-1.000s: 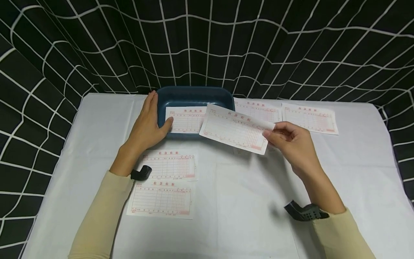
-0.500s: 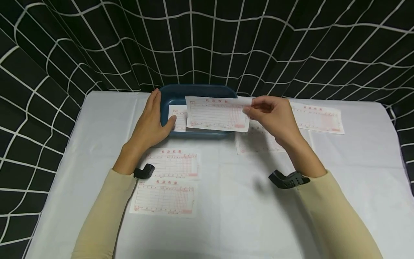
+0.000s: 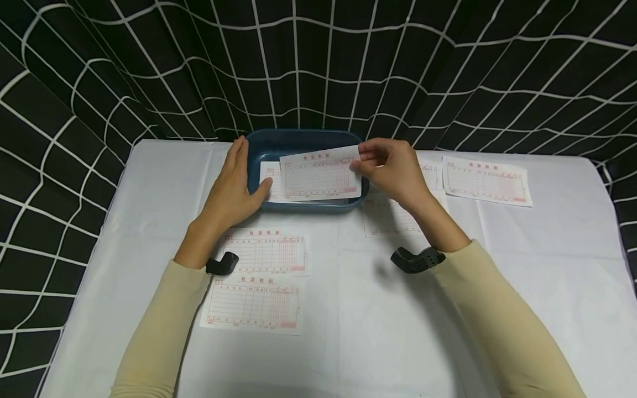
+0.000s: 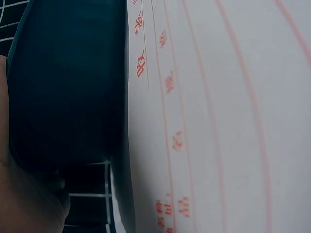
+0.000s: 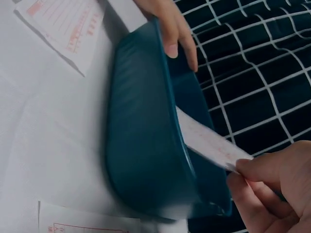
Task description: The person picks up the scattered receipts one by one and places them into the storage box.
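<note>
A blue rectangular plastic bin (image 3: 318,208) stands at the back of the table. My left hand (image 3: 224,190) rests against its left end, fingers straight along the outside and thumb over the front rim. Between thumb and fingers, my right hand (image 3: 390,166) pinches the right end of a white receipt slip (image 3: 320,177) printed in red. The slip tilts down into the bin, seen edge-on as a paper strip (image 5: 209,141) in the right wrist view. Beneath it, another receipt slip (image 3: 273,170) lies in the bin, mostly covered.
Two receipt slips lie in front of the bin, a nearer slip (image 3: 251,305) and a farther slip (image 3: 264,253). To the right lie a far-right slip (image 3: 487,181) and a slip (image 3: 390,221) partly under my right forearm. Black netted cloth (image 3: 318,66) rises behind the white-covered table (image 3: 378,331).
My right hand has moved left and carried the pinched slip from over the bin's right side down into the bin. The left hand keeps its place on the bin.
</note>
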Tool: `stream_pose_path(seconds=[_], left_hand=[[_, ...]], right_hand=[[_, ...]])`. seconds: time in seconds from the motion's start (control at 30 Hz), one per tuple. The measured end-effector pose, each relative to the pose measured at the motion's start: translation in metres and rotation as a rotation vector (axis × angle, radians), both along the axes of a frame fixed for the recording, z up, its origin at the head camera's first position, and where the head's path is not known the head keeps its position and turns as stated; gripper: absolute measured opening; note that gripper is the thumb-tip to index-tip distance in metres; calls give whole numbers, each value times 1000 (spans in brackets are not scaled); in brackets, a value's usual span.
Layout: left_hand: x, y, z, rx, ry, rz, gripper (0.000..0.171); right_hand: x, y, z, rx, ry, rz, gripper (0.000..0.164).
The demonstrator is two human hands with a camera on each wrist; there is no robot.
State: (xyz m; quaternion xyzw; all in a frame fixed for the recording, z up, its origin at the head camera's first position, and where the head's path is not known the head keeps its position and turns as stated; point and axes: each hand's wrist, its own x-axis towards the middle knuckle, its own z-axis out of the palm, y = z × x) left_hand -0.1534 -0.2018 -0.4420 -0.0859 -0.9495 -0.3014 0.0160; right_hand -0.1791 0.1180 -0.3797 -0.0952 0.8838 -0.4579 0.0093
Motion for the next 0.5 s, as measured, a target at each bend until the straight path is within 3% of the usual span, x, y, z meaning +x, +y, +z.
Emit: stream_pose_path(seconds=[0.17, 0.5], left_hand=[[0, 1, -1, 6, 1, -2, 94], [1, 1, 0, 10, -6, 6, 94]], right_hand=[[3, 3, 0, 3, 32, -49, 40], [22, 27, -1, -24, 56, -182, 34]])
